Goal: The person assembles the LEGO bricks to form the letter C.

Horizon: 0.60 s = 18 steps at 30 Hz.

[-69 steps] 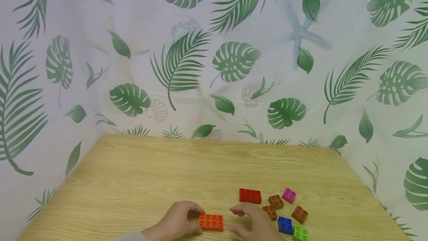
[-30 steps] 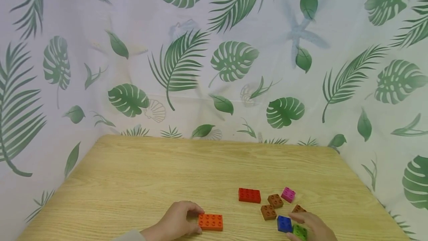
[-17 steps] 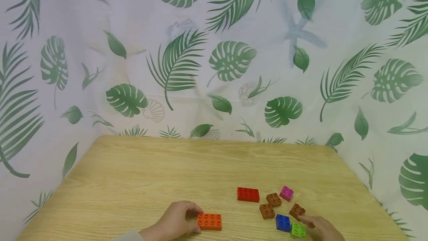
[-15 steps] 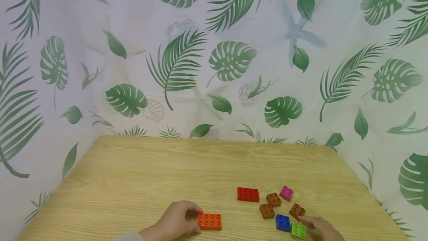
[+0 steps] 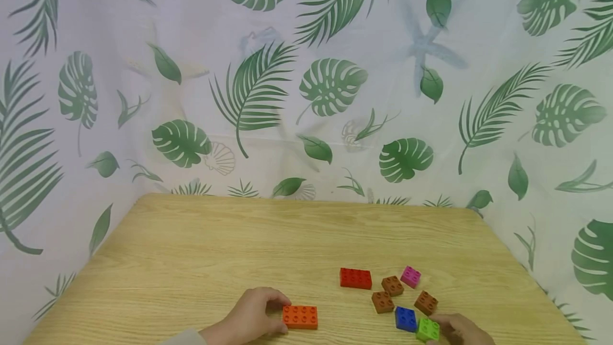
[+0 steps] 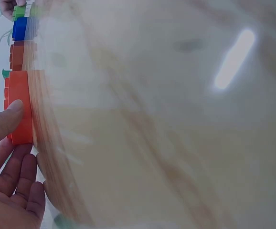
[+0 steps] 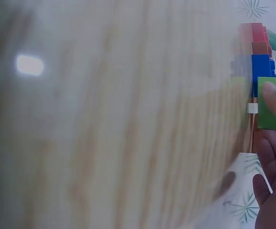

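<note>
My left hand [image 5: 254, 315] pinches the left end of an orange eight-stud toy brick [image 5: 300, 317] lying on the table. The left wrist view shows the thumb pressed against the side of that orange brick [image 6: 21, 95]. At the lower right my right hand [image 5: 462, 330] pinches a light green four-stud brick [image 5: 428, 329], its thumb on the near side in the right wrist view, where the green brick [image 7: 268, 112] looks slightly raised. Touching or very near the green brick is a blue brick [image 5: 405, 319], with a brown brick [image 5: 425, 303] just behind.
A red eight-stud brick [image 5: 356, 278] lies behind and right of the orange one. Two more brown bricks, one nearer [image 5: 382, 302] and one farther [image 5: 392, 285], sit beside a pink brick [image 5: 411, 277]. The wooden table [image 5: 239, 238] ends at a leaf-print curtain [image 5: 287, 95].
My right hand has moved right, from beside the orange brick to the green brick, and now pinches it. The green brick has shifted very slightly. My left hand stays on the orange brick.
</note>
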Each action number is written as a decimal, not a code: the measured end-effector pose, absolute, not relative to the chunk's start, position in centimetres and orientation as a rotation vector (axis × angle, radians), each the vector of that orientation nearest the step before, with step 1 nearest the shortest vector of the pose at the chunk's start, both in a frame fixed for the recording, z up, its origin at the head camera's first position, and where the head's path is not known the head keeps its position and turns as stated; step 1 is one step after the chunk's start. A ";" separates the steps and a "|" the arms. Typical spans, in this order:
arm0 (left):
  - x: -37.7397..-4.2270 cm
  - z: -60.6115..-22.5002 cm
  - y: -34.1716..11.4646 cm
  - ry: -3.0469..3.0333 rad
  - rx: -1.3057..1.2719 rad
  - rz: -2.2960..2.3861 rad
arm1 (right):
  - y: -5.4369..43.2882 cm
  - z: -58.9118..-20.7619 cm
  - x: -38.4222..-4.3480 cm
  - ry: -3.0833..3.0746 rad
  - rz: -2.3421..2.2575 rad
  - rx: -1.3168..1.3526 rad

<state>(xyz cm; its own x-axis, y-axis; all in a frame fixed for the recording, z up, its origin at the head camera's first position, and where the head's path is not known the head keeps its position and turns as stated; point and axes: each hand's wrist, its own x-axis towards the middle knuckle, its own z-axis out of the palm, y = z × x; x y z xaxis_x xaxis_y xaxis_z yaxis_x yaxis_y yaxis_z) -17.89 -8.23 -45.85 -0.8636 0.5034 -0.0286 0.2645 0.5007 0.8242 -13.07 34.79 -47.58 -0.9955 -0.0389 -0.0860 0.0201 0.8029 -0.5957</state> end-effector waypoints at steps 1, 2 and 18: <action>-17.9 -45.9 -8.2 2.483 0.653 1.292 | 34.6 -47.4 -12.9 2.916 -0.955 0.010; -17.9 -45.9 -8.2 2.487 0.658 1.290 | 34.4 -47.2 -12.8 2.944 -0.936 0.014; -17.8 -45.8 -8.3 2.499 0.660 1.291 | 30.9 -46.2 -12.1 3.441 -0.817 -0.273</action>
<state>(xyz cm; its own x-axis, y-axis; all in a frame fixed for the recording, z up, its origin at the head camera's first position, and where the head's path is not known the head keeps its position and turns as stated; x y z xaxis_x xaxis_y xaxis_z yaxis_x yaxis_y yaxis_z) -17.79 -8.25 -45.77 -0.8657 0.5003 -0.0153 0.2771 0.5046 0.8177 -12.11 30.87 -46.25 -0.9075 -0.0527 0.4168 -0.2343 0.8869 -0.3981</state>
